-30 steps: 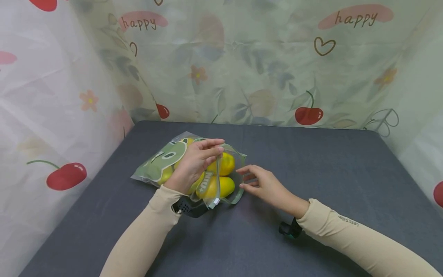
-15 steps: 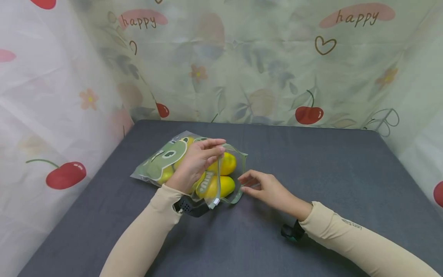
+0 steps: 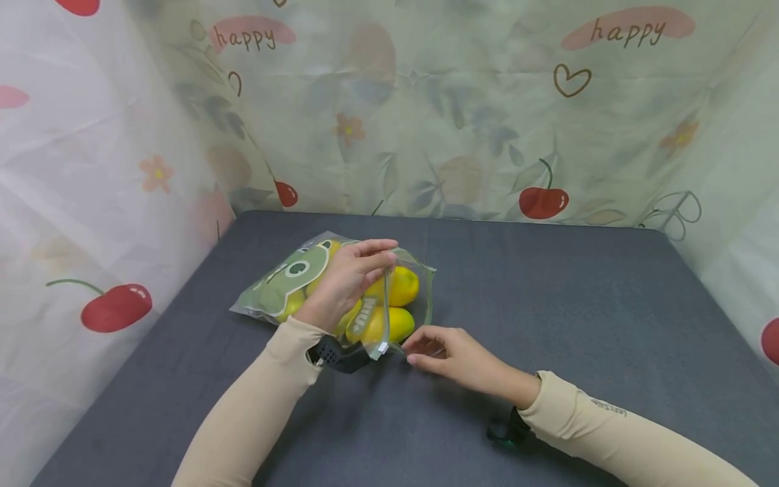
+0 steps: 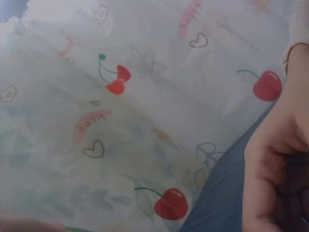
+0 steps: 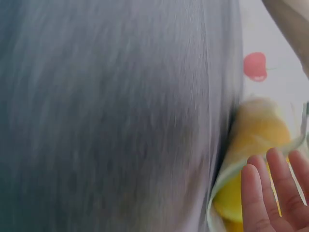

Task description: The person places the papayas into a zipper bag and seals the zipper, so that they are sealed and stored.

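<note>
A clear zip bag with a green cartoon face and green edging lies on the dark table, its mouth spread toward the right. Several yellow, lemon-like fruits are inside it. My left hand pinches the mouth's upper edge between thumb and fingers, covering part of the bag. At the lower corner of the mouth, close to the white zip slider, is my right hand, fingers slightly bent and thumb apart. In the right wrist view its fingers stretch in front of the bag's green rim.
The dark table extends to the right and in front of the bag. A patterned curtain with cherries and writing hangs behind and at both sides. Each wrist wears a black camera.
My right hand has moved down and slightly left along the bag's mouth toward the lower corner. The left hand keeps its pinch, and the bag's near edge has lifted a little.
</note>
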`<state>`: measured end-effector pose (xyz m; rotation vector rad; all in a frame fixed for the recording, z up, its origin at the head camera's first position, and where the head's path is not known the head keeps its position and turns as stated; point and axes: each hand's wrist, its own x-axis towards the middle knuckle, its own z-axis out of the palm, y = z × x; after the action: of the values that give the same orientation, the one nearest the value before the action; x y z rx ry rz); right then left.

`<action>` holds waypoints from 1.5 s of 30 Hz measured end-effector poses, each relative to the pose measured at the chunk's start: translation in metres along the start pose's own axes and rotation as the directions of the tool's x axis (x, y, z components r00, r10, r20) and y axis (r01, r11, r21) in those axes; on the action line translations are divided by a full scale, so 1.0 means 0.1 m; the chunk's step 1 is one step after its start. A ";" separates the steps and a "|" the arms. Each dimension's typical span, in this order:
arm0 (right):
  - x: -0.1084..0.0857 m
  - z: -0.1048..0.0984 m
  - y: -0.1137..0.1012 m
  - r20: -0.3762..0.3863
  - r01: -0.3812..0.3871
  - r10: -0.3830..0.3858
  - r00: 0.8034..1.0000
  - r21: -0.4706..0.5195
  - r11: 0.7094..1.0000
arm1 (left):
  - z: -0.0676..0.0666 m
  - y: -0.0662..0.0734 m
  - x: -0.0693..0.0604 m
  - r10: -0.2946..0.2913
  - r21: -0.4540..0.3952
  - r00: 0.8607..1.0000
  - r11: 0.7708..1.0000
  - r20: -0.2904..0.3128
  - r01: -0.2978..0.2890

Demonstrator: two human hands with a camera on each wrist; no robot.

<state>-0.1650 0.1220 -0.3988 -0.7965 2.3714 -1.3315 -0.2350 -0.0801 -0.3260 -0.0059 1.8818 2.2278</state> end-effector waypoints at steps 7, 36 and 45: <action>0.03 0.16 -0.01 0.074 -0.049 0.039 0.996 0.150 0.987 | 0.01 0.01 0.03 0.001 -0.004 1.000 1.000 -0.008 -0.001; 0.28 0.40 0.01 -0.100 -0.074 0.156 0.983 0.558 0.827 | -0.04 0.02 0.00 0.026 0.048 0.999 0.998 0.023 -0.027; 0.24 0.32 0.04 -0.099 -0.078 0.161 0.982 0.559 0.825 | -0.15 0.06 -0.23 0.049 0.210 0.994 0.975 0.094 -0.068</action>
<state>-0.1691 0.0876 -0.4191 -0.3795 1.9100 -1.9359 -0.2161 -0.0996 -0.3195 0.1831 2.0855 2.0141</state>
